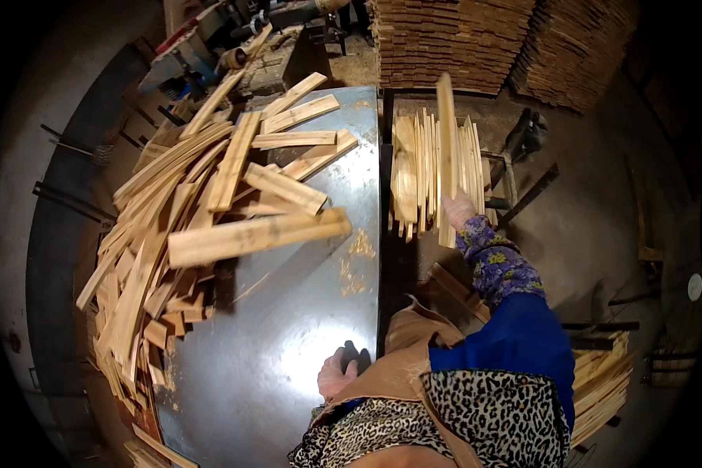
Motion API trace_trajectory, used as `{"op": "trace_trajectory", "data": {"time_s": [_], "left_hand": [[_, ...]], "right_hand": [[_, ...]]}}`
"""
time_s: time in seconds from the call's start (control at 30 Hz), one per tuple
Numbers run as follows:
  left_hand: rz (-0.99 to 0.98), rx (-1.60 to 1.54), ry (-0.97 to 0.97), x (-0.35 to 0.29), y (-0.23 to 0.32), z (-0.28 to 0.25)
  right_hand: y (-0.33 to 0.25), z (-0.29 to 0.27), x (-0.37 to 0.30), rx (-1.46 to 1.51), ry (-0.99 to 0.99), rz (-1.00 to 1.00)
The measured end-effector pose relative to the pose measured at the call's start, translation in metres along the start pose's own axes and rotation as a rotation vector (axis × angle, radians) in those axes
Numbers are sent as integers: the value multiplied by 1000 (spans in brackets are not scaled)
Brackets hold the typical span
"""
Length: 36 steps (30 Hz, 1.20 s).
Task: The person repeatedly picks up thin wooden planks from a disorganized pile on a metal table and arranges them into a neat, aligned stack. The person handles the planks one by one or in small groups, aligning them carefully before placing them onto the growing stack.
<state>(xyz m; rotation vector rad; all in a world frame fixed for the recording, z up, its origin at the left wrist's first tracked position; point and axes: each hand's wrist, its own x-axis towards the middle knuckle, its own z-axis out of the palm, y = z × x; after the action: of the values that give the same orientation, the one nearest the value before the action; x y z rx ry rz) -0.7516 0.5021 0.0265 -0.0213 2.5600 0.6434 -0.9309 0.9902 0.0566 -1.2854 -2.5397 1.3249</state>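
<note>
Two bare hands show: close to the body, the left hand [336, 377] rests on the shiny table [288, 335]; I cannot tell if its fingers are curled. Farther out, the right hand [459, 209] grips the low end of a long board [446, 140], over the row of boards [405, 171] beside the table. A loose grip could let it drop. The messy wood pile [235, 164] could slide, because its pieces lie crooked. Tall wood stacks [452, 43] stand far behind.
</note>
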Motion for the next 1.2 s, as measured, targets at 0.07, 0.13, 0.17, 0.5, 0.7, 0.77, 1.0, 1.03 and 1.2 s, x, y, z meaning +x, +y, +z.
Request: {"op": "trace_trajectory", "data": {"time_s": [0.07,0.13,0.17,0.5,0.7,0.77,1.0,1.03,1.2], "left_hand": [[41,-35,-36,31,26,7],[0,28,-159,59,49,4],[-10,63,-226,66,68,-5],[-333,35,-382,105,115,-2],[-276,-275,11,68,128,37],[-34,3,-19,67,85,54],[-300,-344,330,109,114,-27],[-380,-436,482,117,107,-28],[-266,-851,588,252,96,-99]], "right_hand": [[24,10,60,22,-57,15],[67,44,133,64,-92,30],[110,77,168,96,-95,46],[48,226,270,-540,-106,25],[62,224,263,-251,152,-116],[76,224,278,86,21,-160],[103,242,322,496,-298,-101],[81,233,293,258,-299,-91],[-36,194,205,157,89,-385]]}}
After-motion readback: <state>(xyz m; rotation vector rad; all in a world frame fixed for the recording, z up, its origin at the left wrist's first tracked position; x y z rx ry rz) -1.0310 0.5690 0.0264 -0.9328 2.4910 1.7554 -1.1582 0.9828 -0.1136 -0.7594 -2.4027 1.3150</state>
